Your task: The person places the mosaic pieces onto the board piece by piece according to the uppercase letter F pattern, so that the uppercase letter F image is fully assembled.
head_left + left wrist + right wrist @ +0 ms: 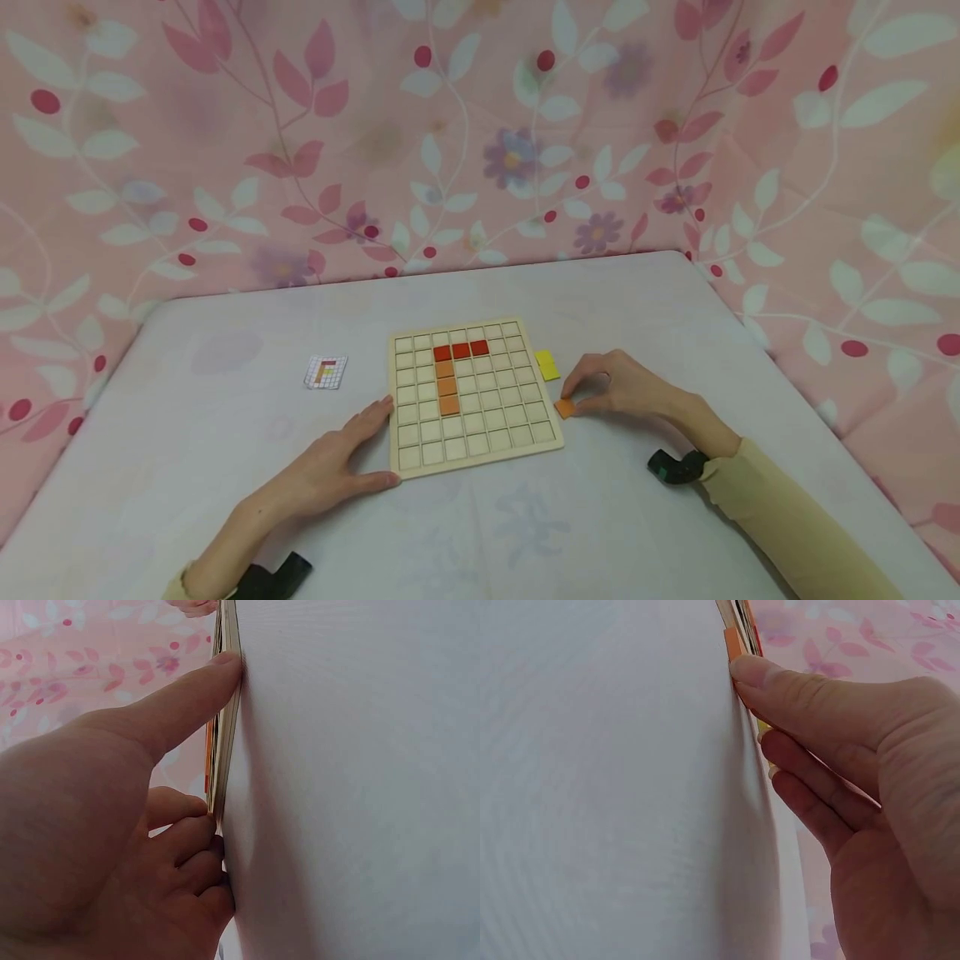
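A pale wooden grid board [480, 432] lies on the table with three red tiles [461, 351] in a row and three orange tiles [447, 386] in a column below the leftmost red one. My left hand [322, 475] rests at the board's left side, its thumb touching the near left corner and its fingertips against the left edge; the left wrist view shows the thumb [187, 697] on the board's rim. Just off the right edge, my right hand [626, 385] pinches a loose orange tile [733, 646] between thumb and fingers, low over the cloth.
Yellow tiles [547, 365] lie beside the board's right edge, just beyond the right hand. A small card [326, 372] with a coloured grid pattern lies left of the board. A white cloth [525, 533] covers the table, and a pink floral curtain [480, 133] hangs behind.
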The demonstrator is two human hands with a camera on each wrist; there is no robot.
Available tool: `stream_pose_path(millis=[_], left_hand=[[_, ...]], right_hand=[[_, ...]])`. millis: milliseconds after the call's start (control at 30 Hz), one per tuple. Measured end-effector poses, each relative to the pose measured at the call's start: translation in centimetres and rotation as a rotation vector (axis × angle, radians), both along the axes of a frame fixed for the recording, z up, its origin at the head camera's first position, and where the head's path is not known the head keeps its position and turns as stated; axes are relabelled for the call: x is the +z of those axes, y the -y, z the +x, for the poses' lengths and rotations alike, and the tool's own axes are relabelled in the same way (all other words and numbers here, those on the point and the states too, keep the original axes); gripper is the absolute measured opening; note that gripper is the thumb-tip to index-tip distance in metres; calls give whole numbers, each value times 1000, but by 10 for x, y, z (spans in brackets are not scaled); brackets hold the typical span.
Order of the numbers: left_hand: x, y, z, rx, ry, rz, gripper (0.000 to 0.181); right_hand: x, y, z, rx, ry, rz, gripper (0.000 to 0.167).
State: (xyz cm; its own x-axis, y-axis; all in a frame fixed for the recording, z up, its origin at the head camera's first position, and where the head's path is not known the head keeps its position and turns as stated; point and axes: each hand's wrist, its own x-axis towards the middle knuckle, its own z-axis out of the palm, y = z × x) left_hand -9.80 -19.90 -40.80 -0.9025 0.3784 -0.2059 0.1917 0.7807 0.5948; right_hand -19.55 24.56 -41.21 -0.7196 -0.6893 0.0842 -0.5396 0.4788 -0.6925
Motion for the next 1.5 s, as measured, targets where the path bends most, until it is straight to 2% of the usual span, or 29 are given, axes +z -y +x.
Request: stream_pose_path(millis=[333,767,933,1100,1500], left_hand=[[0,0,0,2,11,-2,104],[0,0,1,6,10,6,104],[1,-2,1,6,13,8,104],[2,-2,1,7,17,6,105],[4,-2,0,9,31,6,105]], right_hand=[[-3,4,1,-46,-41,-24,27],[-1,4,1,-58,-34,-38,23],[2,7,0,-85,-25,-31,22],[8,20,3,-116,-19,-53,22],[12,77,6,-104,19,-89,18]])
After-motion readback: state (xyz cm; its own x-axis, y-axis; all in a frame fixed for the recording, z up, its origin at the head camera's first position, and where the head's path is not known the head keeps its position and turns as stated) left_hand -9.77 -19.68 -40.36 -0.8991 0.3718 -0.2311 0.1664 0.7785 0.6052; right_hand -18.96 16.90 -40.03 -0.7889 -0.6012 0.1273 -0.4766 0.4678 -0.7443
